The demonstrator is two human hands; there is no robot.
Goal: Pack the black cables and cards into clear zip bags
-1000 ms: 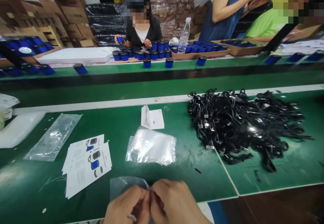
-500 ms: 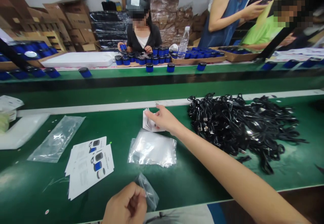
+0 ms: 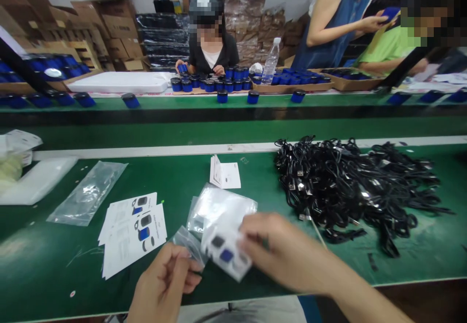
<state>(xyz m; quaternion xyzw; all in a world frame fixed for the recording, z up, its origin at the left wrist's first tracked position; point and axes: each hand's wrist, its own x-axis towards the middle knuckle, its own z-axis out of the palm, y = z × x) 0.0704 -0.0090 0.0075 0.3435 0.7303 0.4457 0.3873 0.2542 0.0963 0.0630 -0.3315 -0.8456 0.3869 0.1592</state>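
My left hand pinches a clear plastic bag low in the view. Close beside it, my right hand is closed on a printed leaflet showing dark and blue product pictures, a little blurred by motion. The leaflet's left edge is at the bag; I cannot tell whether any of it is inside. Behind them lies a stack of clear bags. Past that stack, a folded leaflet pile stands partly open on the green table. Left of my left hand rest several flat printed sheets.
A heap of black USB cables covers the right side. One clear bag and a white foam sheet lie left. Blue jars line the raised green shelf, where a person sits opposite.
My right hand has come back from the leaflet pile toward me with a leaflet in it. My left hand and its bag have shifted slightly left and up.
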